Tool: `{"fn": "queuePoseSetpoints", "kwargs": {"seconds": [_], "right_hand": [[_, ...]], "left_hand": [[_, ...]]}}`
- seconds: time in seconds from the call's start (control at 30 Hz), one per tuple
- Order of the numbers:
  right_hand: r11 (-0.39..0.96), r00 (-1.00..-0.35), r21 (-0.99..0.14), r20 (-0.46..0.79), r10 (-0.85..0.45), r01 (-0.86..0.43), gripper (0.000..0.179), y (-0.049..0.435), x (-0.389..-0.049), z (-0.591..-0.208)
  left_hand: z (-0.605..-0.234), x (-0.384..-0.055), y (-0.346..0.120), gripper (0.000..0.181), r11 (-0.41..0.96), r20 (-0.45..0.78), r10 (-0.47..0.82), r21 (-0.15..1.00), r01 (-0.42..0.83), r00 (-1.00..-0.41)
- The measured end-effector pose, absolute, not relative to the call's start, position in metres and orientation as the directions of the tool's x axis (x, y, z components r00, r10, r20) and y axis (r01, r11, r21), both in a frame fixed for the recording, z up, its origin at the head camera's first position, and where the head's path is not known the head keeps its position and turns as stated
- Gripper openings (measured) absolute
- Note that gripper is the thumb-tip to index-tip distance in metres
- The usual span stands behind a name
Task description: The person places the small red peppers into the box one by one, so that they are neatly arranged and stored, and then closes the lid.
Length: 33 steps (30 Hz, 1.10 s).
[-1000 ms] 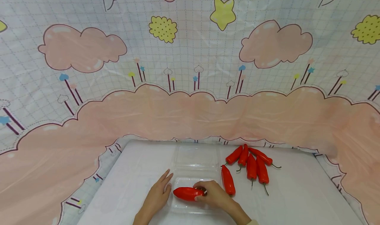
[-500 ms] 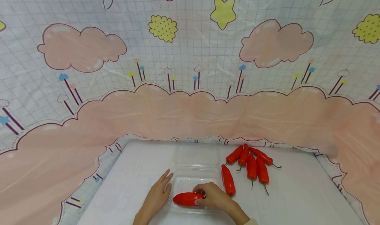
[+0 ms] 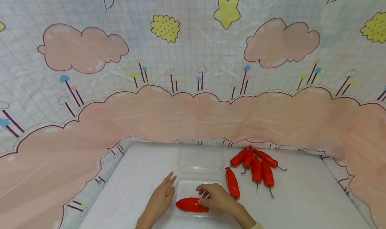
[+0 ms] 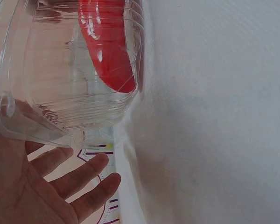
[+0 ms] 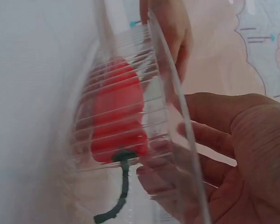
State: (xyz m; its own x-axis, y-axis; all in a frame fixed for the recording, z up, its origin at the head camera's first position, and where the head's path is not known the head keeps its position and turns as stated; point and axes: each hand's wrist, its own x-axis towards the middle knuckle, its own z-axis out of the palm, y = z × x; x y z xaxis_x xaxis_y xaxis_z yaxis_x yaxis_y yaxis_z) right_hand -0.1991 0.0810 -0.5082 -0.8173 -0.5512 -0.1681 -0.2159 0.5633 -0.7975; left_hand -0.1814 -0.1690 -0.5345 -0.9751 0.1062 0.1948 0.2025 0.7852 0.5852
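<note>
A red chili pepper lies crosswise inside the near half of a clear plastic clamshell box, whose lid is folded back flat. My left hand rests against the box's left side, its fingers extended; in the left wrist view the thumb side is partly behind the clear wall. Over the right part of the box hovers my right hand, fingers loosely bent. The right wrist view has the pepper with its green stem on the box floor, apart from the fingers of that hand.
One red pepper lies just right of the box. Several more peppers are grouped farther back on the right of the white table. A printed curtain rises behind the table and along its sides.
My right hand has lowered the pepper toward the near side of the box and let it go; its fingers have loosened. The left hand has stayed in place.
</note>
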Motion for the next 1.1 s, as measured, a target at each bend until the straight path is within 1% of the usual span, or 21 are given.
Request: {"fn": "queuePoseSetpoints", "kwargs": {"seconds": [0.17,0.27,0.4,0.5,0.8,1.1], "right_hand": [[0.54,-0.832,-0.813,-0.135,-0.538,-0.217,0.039,0.086,-0.198,-0.499],[0.53,-0.841,-0.81,-0.089,-0.534,-0.251,0.041,0.091,-0.197,-0.491],[0.516,-0.855,-0.796,0.003,-0.519,-0.316,0.038,0.1,-0.195,-0.481],[0.509,-0.865,-0.791,0.049,-0.5,-0.339,0.035,0.107,-0.195,-0.475],[0.517,-0.893,-0.787,0.092,-0.441,-0.336,0.035,0.126,-0.201,-0.475],[0.556,-0.94,-0.779,0.122,-0.319,-0.29,0.037,0.141,-0.202,-0.472]], "left_hand": [[-0.534,-0.182,-0.169,0.042,0.792,0.197,0.099,0.577,0.197,-0.975],[-0.533,-0.182,-0.17,0.042,0.794,0.197,0.096,0.576,0.195,-0.976],[-0.533,-0.181,-0.17,0.042,0.793,0.202,0.099,0.575,0.2,-0.974],[-0.533,-0.181,-0.169,0.042,0.792,0.204,0.102,0.576,0.203,-0.974],[-0.534,-0.183,-0.169,0.042,0.79,0.199,0.103,0.58,0.202,-0.975],[-0.537,-0.185,-0.168,0.042,0.786,0.188,0.095,0.588,0.19,-0.978]]}}
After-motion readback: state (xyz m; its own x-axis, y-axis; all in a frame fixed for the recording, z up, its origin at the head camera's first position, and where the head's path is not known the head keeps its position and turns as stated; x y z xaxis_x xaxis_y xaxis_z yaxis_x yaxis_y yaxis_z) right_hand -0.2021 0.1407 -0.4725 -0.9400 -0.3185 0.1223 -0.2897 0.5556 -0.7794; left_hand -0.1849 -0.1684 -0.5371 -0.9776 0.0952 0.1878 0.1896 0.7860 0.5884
